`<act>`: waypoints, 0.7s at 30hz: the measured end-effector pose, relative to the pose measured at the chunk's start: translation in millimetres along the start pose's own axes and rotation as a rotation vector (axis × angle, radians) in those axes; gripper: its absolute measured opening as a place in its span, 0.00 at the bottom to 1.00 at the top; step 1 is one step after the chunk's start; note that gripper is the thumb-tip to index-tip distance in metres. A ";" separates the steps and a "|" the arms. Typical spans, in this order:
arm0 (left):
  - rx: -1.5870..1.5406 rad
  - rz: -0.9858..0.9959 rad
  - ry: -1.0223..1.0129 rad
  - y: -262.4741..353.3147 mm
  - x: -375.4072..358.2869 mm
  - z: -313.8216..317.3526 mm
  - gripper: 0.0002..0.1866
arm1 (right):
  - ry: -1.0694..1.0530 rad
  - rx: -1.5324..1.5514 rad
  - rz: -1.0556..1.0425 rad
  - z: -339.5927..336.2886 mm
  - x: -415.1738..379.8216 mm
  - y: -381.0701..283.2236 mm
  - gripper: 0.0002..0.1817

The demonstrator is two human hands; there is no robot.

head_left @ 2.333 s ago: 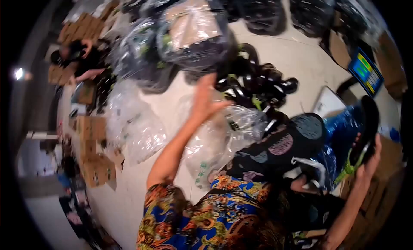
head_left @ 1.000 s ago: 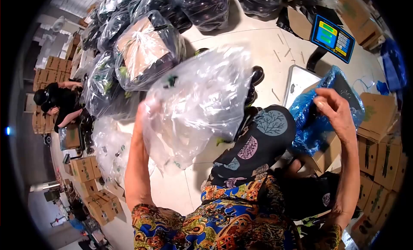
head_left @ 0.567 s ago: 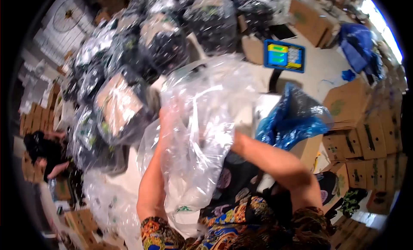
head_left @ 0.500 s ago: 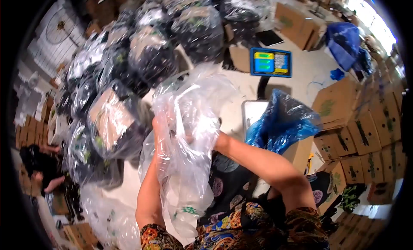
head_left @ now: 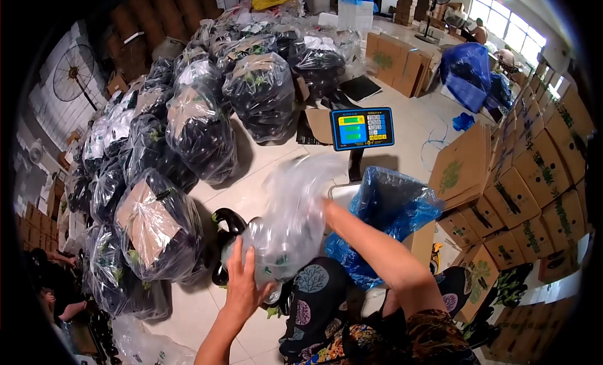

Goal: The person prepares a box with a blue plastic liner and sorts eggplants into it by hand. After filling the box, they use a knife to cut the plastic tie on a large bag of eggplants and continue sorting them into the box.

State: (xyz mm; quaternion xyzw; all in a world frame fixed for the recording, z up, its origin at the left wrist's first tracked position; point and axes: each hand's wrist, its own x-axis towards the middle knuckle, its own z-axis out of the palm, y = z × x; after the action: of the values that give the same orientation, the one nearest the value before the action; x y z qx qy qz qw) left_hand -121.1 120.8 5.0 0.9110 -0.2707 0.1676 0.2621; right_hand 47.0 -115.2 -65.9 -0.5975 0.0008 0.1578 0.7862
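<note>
A clear plastic bag (head_left: 286, 223) hangs in front of me, its upper part smeared by motion. My right hand (head_left: 328, 209) is at the bag's upper right side and grips it, its fingers mostly hidden by the plastic. My left hand (head_left: 242, 293) is open against the bag's lower left side, with fingers spread. Dark eggplants (head_left: 231, 222) show on the floor behind and left of the bag, partly covered by it. A blue plastic bag (head_left: 392, 217) drapes over the scale beside my right forearm. The scale's lit display (head_left: 362, 129) stands beyond it.
Filled bags of eggplants (head_left: 200, 136) crowd the left and back. Cardboard boxes (head_left: 515, 201) are stacked at the right, near a leaning flat carton (head_left: 461, 164). A crumpled clear bag (head_left: 147, 345) lies at the lower left. Another person (head_left: 59, 283) is at the far left.
My left hand has come out of the clear bag and moved down to its lower side, opening. The bag's top has narrowed, and eggplants behind it have come into view. My view has tilted up.
</note>
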 end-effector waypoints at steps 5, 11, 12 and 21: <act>0.025 0.177 -0.157 -34.9 37.8 13.8 0.47 | -0.505 -0.663 0.004 50.5 -18.6 -7.1 0.25; -0.194 -0.203 -0.526 -63.2 36.1 -10.6 0.39 | -0.745 -1.001 0.115 45.7 -30.1 -31.6 0.28; -0.133 -0.205 -0.610 -86.2 20.6 -11.3 0.37 | -0.663 -0.579 0.142 20.4 -31.5 -15.3 0.30; 0.082 0.109 -1.155 -140.7 95.1 73.4 0.27 | -0.644 -0.696 0.301 -109.4 -151.2 -92.8 0.23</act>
State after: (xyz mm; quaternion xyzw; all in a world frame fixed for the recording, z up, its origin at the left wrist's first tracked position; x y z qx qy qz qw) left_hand 48.4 141.3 -66.0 0.8489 -0.4097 -0.3327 0.0273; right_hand -53.1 -277.2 18.6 -0.7386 -0.2086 0.4369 0.4690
